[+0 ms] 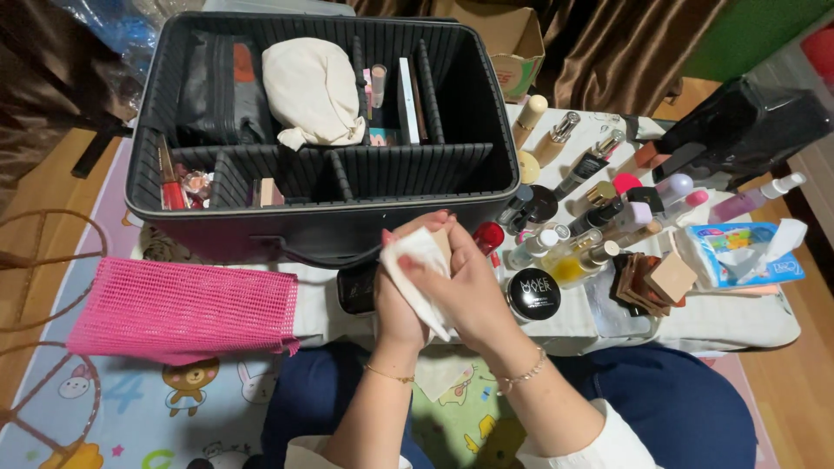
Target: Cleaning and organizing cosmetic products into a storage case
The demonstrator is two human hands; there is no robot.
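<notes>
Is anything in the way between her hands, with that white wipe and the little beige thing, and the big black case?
Nothing visible. Both hands, left hand and right hand, hold the white wipe around a small beige item just in front of the open black case. Only its front wall lies between; the bottles stand off to the right.

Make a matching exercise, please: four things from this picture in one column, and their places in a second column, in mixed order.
Things:
1. white wipe
2. cream cloth pouch
3. pink mesh bag
4. tissue pack

Places:
A. far right of the table
B. inside the black case
C. between both hands, left hand and right hand
D. left of the hands, table edge

Pairs: 1-C, 2-B, 3-D, 4-A
</notes>
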